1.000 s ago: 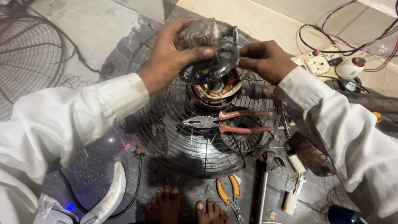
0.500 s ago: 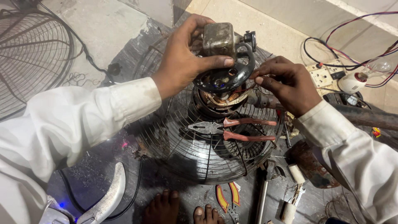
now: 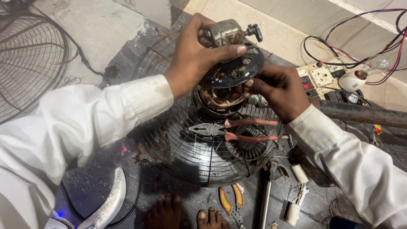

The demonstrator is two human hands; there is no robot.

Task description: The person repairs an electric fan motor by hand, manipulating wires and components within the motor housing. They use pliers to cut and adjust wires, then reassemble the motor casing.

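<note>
2 hands are working on the fan motor (image 3: 218, 97) above the wire guard (image 3: 203, 152): left hand (image 3: 193, 55) is gripping the rear cover (image 3: 233, 70), right hand (image 3: 277, 91) is pinching its edge. Probably separating; lifting needs steadiness.

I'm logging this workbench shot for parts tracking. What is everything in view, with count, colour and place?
motor cover: 1, black, tilted above the motor
motor: 1, copper windings, centre of grille
grille: 1, dark wire, on the floor
second grille: 1, dark, far left
pliers: 1, red handles, on grille
small pliers: 1, orange handles, on the floor
socket board: 1, cream, upper right
bulb: 1, clear, beside board
feet: 2, bottom edge
left hand: grips cover
right hand: at cover's rim
</note>
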